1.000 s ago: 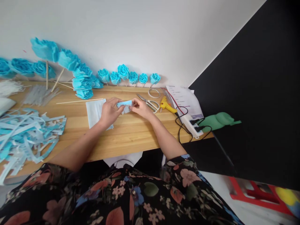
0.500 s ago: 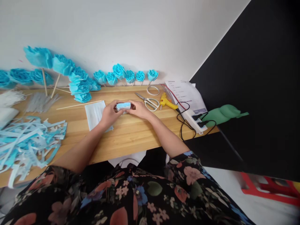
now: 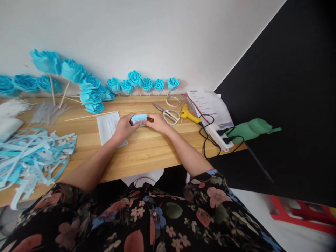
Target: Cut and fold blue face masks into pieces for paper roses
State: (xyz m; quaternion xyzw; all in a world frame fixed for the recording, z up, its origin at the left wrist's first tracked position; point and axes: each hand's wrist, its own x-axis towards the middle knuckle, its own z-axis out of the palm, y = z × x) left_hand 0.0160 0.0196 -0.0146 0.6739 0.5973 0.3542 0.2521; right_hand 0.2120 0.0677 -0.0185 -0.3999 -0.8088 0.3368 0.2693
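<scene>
My left hand point(image 3: 125, 126) and my right hand point(image 3: 158, 123) meet above the table. Between their closed fingers is a small folded face mask point(image 3: 139, 119), layered blue and white, one hand at each end. Partly under my left wrist lies a flat, pale face mask point(image 3: 106, 126), whose right part my hand and forearm hide. White-handled scissors point(image 3: 171, 117) rest just beyond my right hand, apart from it, beside a ring-shaped roll of tape point(image 3: 173, 101).
Blue fabric flowers point(image 3: 135, 79) line the wall, some on sticks. Cut blue-and-white strips point(image 3: 39, 154) are heaped at left, near clear thin sticks point(image 3: 47, 113). At right are a yellow glue gun point(image 3: 189, 114), printed sheets point(image 3: 208, 106), a power strip point(image 3: 219, 137) with cords, and green wrapping point(image 3: 252, 130).
The folded mask has turned slightly between my hands, and its layered edge shows more. The whole view has shifted a little; both hands keep their hold.
</scene>
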